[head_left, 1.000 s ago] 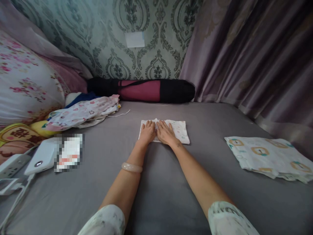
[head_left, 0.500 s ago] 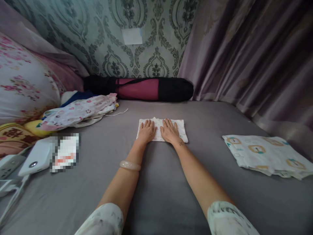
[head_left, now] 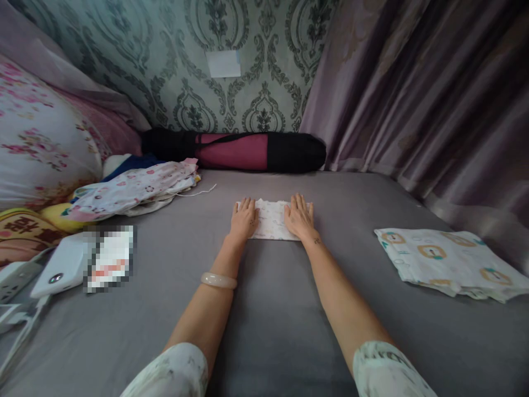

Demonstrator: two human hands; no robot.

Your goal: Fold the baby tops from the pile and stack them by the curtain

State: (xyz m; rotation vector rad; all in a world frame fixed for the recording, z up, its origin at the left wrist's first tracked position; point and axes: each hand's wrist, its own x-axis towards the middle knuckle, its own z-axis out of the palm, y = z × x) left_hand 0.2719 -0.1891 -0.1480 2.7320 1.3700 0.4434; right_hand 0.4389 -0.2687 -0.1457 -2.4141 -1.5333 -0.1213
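A folded white cloth with a faint print lies flat on the grey bed sheet in front of me. My left hand rests flat on its left end, fingers stretched out and pointing away from me. On the right end lies my right hand, palm down with the fingers extended. Each hand covers one end of the cloth, and its middle shows between them.
A long black and maroon bag lies along the wall. Patterned clothes are heaped at left, near a white power bank and a power strip. Another folded cloth lies at right, near the curtain.
My hands have slid apart, the left one to the left and the right one to the right, from the cloth's middle to its two ends. The cloth stays in place.
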